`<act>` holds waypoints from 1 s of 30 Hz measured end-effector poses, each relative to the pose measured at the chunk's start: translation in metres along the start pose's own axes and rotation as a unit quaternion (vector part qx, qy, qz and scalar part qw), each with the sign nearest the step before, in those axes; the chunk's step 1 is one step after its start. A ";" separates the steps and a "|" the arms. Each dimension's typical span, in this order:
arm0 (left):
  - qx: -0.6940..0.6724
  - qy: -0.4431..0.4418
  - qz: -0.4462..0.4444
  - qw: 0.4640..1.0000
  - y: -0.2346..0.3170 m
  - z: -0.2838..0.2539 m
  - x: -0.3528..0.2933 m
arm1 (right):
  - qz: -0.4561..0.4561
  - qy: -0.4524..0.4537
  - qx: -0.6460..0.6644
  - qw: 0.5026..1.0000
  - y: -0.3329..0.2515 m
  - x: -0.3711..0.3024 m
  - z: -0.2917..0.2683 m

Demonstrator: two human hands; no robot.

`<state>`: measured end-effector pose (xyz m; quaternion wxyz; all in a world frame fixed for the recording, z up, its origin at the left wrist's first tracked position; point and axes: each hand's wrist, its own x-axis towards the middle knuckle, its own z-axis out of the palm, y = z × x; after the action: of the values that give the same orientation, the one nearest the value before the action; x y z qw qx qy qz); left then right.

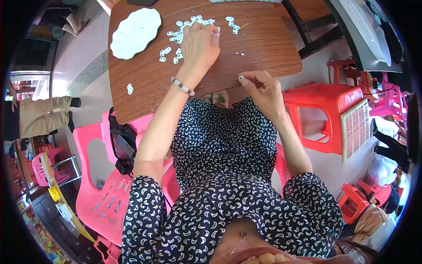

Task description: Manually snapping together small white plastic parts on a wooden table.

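Observation:
Small white plastic pieces with dark holes [193, 20] lie in a loose pile on the brown wooden table [259, 48]. Over this pile my left hand [200, 46] is bent down, its fingers curled and close together. The fingertips are hidden among the pieces, so what they grip does not show. Near the table's front edge, my right hand [266, 92] pinches a small white piece [241, 78] between thumb and finger. Separate small groups of like pieces [233, 25] lie right of the pile, and a pair [129, 89] sits toward the left front.
A white scalloped plate [137, 33] rests at the table's far left. Thin slivers and white crumbs are scattered at the right. Beside me stand a pink chair [103, 198] with a black bag [123, 143] and a red stool [325, 99] with a woven panel against it. Another person's legs show at left.

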<state>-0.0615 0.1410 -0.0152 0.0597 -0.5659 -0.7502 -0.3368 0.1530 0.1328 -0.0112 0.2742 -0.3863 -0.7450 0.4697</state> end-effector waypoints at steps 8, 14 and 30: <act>-0.031 -0.061 0.029 0.997 0.016 0.020 0.013 | -0.019 0.023 -0.001 1.000 0.001 0.002 -0.004; -0.007 -0.032 0.041 0.999 0.028 0.041 0.017 | -0.028 0.032 -0.019 0.999 0.002 0.004 -0.006; -0.293 -0.179 -0.074 0.936 0.041 -0.030 -0.049 | -0.173 0.065 -0.055 0.981 -0.007 0.005 -0.016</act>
<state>-0.0165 0.0890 0.0029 -0.2696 -0.5525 -0.6558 -0.4383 0.1602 0.1426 0.0019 0.3771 -0.2960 -0.8059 0.3474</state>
